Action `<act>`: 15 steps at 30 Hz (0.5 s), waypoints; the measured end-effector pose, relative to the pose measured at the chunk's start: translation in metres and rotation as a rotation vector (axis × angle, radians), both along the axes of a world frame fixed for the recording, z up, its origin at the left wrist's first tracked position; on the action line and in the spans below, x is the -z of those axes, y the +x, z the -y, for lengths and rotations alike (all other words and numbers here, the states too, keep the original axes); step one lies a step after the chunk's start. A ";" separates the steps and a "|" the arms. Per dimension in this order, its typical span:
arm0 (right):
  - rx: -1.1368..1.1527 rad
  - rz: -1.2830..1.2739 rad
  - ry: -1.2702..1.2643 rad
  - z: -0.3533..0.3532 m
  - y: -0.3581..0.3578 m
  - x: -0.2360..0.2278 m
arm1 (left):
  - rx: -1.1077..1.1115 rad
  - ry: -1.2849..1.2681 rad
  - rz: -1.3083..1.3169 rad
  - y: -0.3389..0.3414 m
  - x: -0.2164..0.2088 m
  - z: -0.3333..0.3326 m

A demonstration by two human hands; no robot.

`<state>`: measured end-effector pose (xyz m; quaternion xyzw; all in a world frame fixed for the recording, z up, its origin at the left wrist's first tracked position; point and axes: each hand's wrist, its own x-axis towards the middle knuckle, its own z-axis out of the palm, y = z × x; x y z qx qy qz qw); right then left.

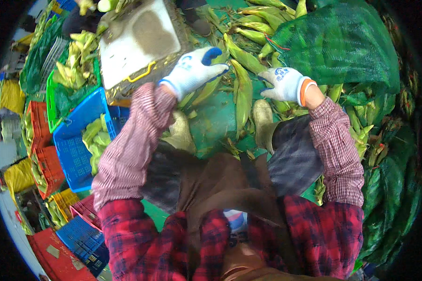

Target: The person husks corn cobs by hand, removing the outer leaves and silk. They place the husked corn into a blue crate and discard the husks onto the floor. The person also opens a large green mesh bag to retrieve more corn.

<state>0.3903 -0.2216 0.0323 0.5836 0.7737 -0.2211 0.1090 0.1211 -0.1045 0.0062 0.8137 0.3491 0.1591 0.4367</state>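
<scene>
My left hand (195,71), in a white knit glove with blue on the palm side, reaches over the corn with its fingers spread apart. A green-husked ear of corn (207,92) lies under it; contact between them cannot be made out. My right hand (284,85), gloved alike with an orange cuff, has its fingers apart beside the end of another unhusked ear (244,57). Whether it touches that ear is unclear. Between my hands a long ear of corn (243,96) lies on the green floor (215,122). No ear is visibly lifted by either hand.
A white-topped board (143,42) with a yellow handle (142,72) stands ahead left. Beside it are a blue crate (75,145) and a green crate (51,100) with corn or husks. A green mesh sack (337,47) is at right. My boots (263,122) flank the floor corn.
</scene>
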 end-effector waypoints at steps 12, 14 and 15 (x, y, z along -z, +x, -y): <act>-0.014 0.025 -0.015 0.043 0.028 0.014 | -0.479 -0.171 -0.670 0.111 0.291 -0.056; -0.023 -0.027 -0.040 0.047 0.034 0.012 | -0.503 -0.242 -0.695 0.114 0.305 -0.065; -0.030 -0.047 -0.010 0.051 0.038 0.015 | -0.504 -0.279 -0.692 0.116 0.308 -0.067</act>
